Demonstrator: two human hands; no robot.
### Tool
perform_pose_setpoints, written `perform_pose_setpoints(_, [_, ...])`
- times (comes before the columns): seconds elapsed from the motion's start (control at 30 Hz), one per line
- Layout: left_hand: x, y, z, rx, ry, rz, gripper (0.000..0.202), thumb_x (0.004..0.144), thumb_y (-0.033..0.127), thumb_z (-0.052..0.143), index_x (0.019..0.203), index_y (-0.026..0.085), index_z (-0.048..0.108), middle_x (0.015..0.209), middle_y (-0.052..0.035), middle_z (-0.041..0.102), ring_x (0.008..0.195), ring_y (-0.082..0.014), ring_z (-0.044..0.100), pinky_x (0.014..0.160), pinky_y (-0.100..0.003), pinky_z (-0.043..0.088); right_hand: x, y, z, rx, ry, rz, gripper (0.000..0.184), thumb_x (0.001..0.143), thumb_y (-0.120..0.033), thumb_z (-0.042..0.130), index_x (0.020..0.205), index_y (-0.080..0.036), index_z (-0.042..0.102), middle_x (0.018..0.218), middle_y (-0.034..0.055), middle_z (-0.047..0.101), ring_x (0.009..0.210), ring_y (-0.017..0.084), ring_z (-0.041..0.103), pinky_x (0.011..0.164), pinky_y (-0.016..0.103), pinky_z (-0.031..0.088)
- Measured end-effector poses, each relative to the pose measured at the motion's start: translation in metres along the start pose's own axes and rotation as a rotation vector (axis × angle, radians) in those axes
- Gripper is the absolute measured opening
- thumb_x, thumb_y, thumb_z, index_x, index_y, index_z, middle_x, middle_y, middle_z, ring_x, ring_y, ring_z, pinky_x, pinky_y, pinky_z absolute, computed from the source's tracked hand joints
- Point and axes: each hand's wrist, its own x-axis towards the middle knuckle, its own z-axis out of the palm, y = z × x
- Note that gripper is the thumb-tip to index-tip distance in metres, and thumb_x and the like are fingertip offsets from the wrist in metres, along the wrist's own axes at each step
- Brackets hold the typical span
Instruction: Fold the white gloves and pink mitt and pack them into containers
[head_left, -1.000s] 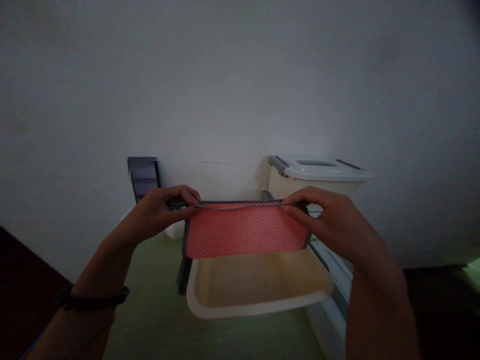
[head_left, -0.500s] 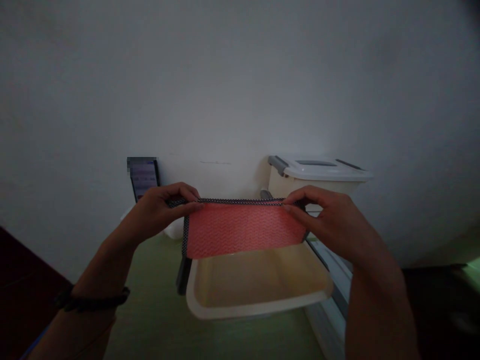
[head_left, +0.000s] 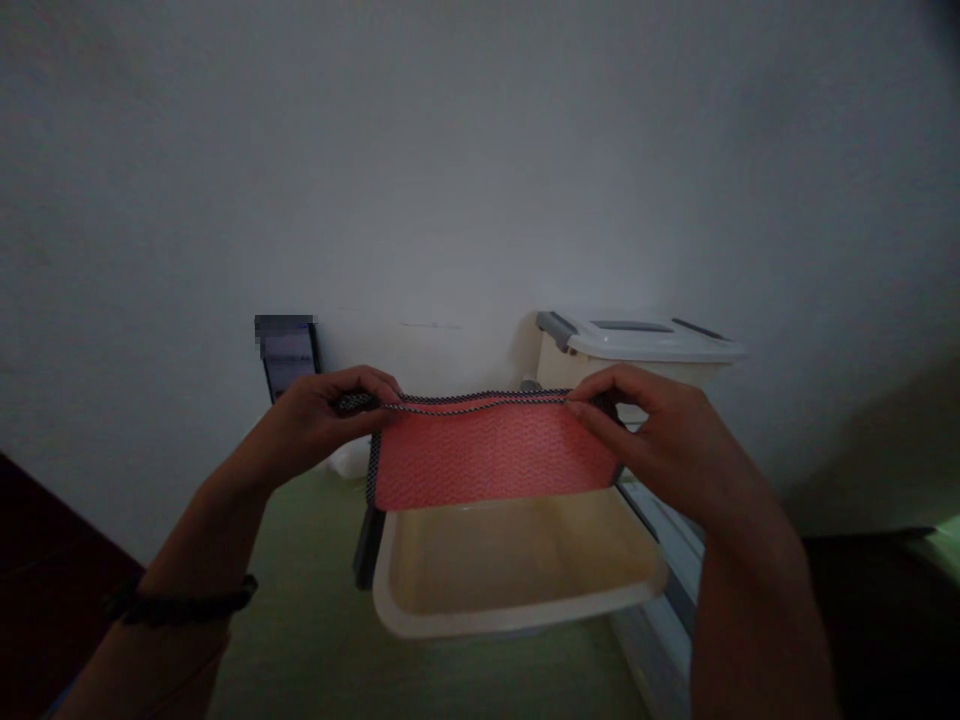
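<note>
I hold a red folded cloth [head_left: 491,455] with a black-and-white checked edge up in front of me, stretched flat between both hands. My left hand [head_left: 319,420] pinches its upper left corner, fingers closed over the edge. My right hand [head_left: 652,435] pinches the upper right corner the same way. The cloth hangs just above an open cream plastic tub [head_left: 517,610], which shows nothing inside. A dark band circles my left wrist.
A lidded white bin with grey handles [head_left: 637,345] stands against the wall behind the cloth. A dark phone-like screen [head_left: 289,355] leans on the wall at the left. The tub rests on a green surface [head_left: 300,620]. A pale rail [head_left: 660,560] runs along the right.
The cloth has risen slightly and its top edge has slackened into a small wave. Both hands keep their grip and have barely moved.
</note>
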Motion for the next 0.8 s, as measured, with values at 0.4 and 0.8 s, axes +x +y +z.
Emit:
perform_pose_setpoints(0.4, [0.001,0.011,0.004,0.031,0.123,0.018,0.018,0.071,0.032,0.066,0.063,0.019,0.058,0.081,-0.0005,0.064,0.074,-0.0125,0.058,0.065,-0.019,0.046,0.000,0.004,0.002,0.035,-0.013,0.032,0.007,0.078,-0.025,0.057,0.083,-0.019,0.059,0.078,0.0007,0.063,0.072,0.014,0.058,0.062,0.024,0.043])
perform_pose_setpoints(0.8, [0.001,0.016,0.008,-0.085,0.156,0.025,0.013,0.066,0.024,0.069,0.071,0.019,0.057,0.081,-0.0005,0.065,0.074,-0.0127,0.061,0.067,-0.021,0.050,0.001,0.009,0.003,-0.039,-0.138,-0.021,0.018,0.083,-0.020,0.049,0.096,-0.019,0.061,0.094,0.0037,0.065,0.087,0.017,0.058,0.076,0.029,0.044])
